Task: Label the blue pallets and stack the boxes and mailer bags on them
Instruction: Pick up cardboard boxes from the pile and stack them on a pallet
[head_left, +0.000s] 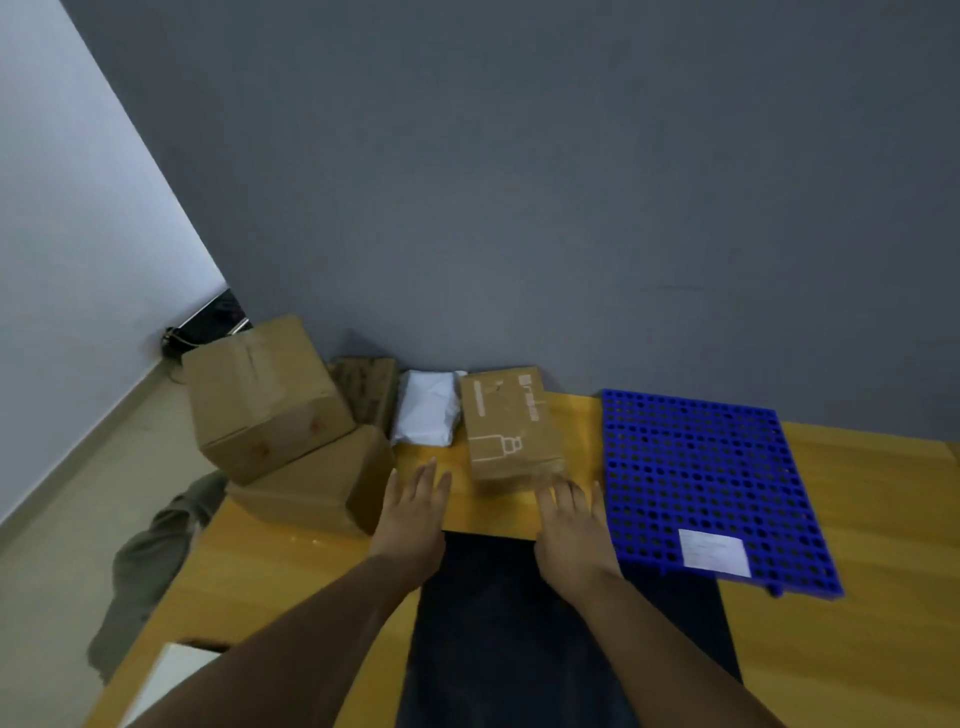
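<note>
A yellow wooden table (857, 519) is set against a matt grey wall (519, 182). The left hand (413, 514) and right hand (571, 525) are held out flat, fingers straight, nothing gripped. A blue perforated plastic pallet (701, 467) bearing a white paper label (714, 553) is seen just right of the right hand. A printed brown cardboard box (506, 421) lies just ahead of it, and a white crinkled mailer bag (426, 410) ahead of the left hand.

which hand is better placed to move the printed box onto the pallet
Probably the right hand: its fingertips are at the near edge of the printed box, and it lies beside the blue pallet. The left hand is farther off.
</note>
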